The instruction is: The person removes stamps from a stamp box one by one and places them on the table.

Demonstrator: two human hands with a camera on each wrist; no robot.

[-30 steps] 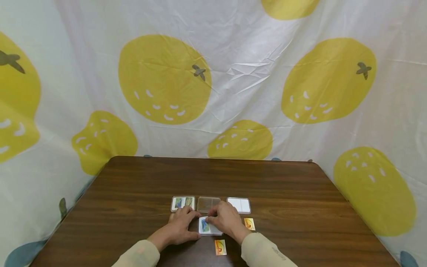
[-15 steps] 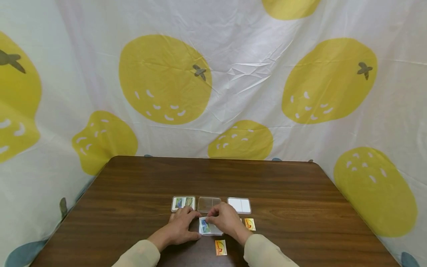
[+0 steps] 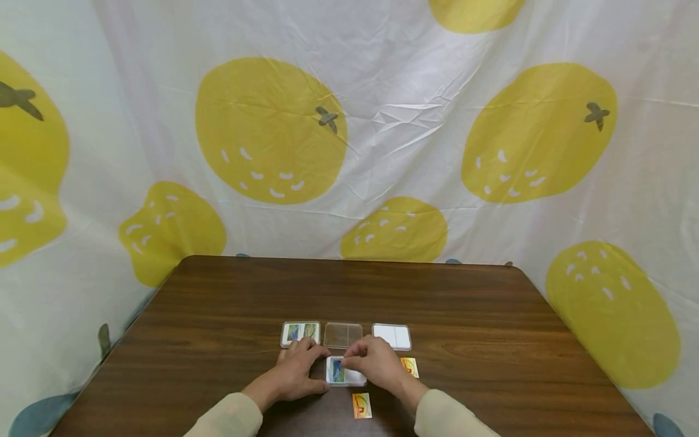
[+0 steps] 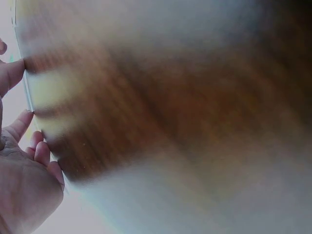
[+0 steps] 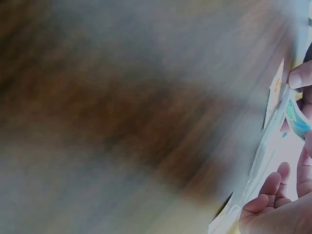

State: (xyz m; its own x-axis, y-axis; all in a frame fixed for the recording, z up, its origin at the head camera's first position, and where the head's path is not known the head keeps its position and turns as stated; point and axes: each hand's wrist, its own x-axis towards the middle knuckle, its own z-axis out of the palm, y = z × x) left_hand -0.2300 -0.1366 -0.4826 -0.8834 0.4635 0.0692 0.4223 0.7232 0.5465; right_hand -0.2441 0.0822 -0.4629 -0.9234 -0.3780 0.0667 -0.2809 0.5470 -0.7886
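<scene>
Card case (image 3: 345, 372) lies on table (image 3: 218, 303), pinched between left hand (image 3: 299, 371) and right hand (image 3: 375, 363).

A small clear card case (image 3: 345, 371) lies flat on the desk (image 3: 491, 315), near its front edge. A blue-and-green picture card shows inside it.
</scene>
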